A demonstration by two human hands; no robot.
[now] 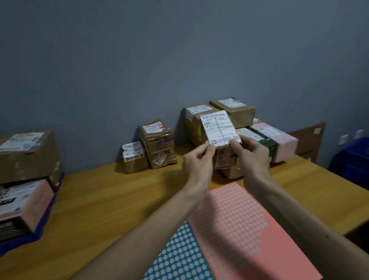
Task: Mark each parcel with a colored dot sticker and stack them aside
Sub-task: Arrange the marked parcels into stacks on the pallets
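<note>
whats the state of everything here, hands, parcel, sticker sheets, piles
held parcel: lifted off table, label facing camera
left hand: grips parcel's lower left corner
right hand: grips parcel's lower right corner
pink sticker sheet: flat on table
teal sticker sheet: flat on table
back parcels: stacked by wall

The left hand (199, 164) and right hand (254, 154) were bare — forearms likewise, uncovered to the near frame edge. One small dark speck (327, 236) showed on the right forearm (298, 215).
</note>
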